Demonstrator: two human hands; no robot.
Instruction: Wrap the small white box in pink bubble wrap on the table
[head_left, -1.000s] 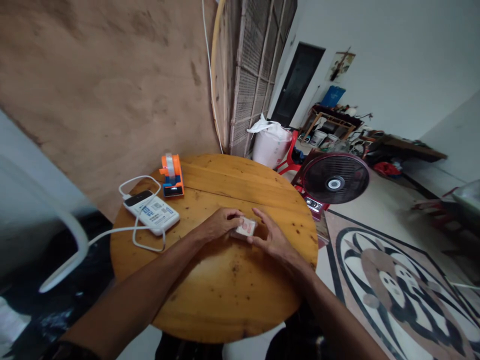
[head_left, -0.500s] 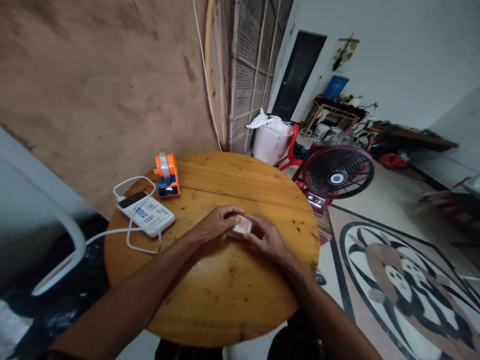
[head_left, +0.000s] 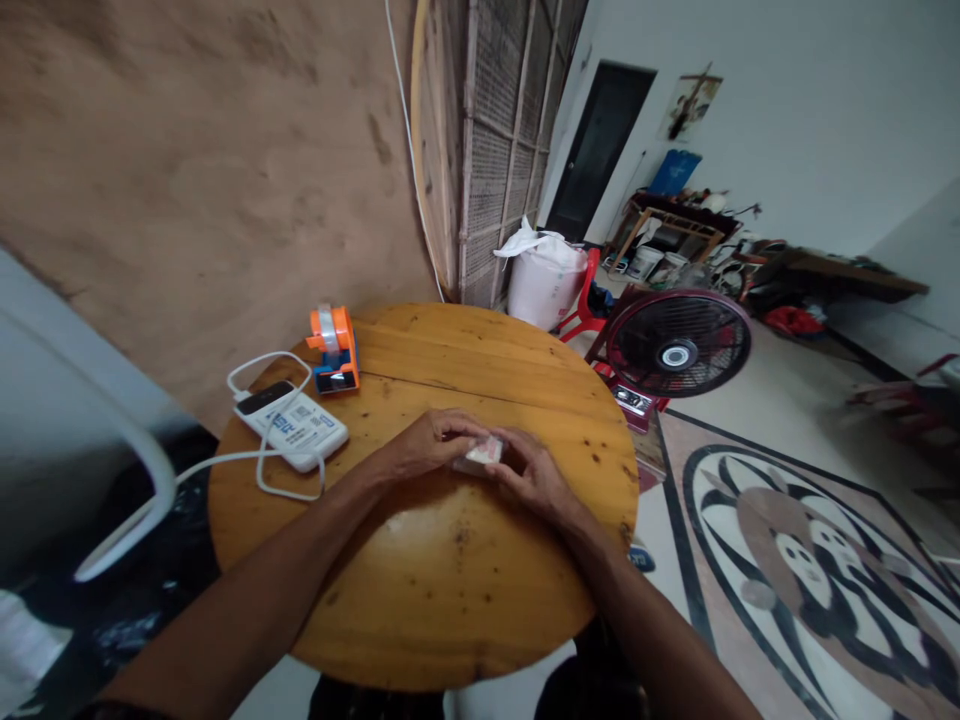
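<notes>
A small pale box-like packet with reddish print [head_left: 484, 452] is between my two hands, low over the middle of the round wooden table [head_left: 450, 590]. My left hand [head_left: 444, 440] closes on its left side, fingers bent over the top edge. On the right side, my right hand [head_left: 531, 470] grips it between thumb and fingers. The fingertips hide part of the packet, and its far side cannot be made out.
On the table's left are a white power bank [head_left: 307, 432] with a looped white cable and an orange and blue tape dispenser [head_left: 335, 350]. Beyond the right edge stand a dark red fan [head_left: 677, 345], a red chair [head_left: 585, 300] and a white sack [head_left: 545, 280].
My left fingers have shifted slightly over the packet, and its printed top now looks more tilted. My right hand has hardly moved.
</notes>
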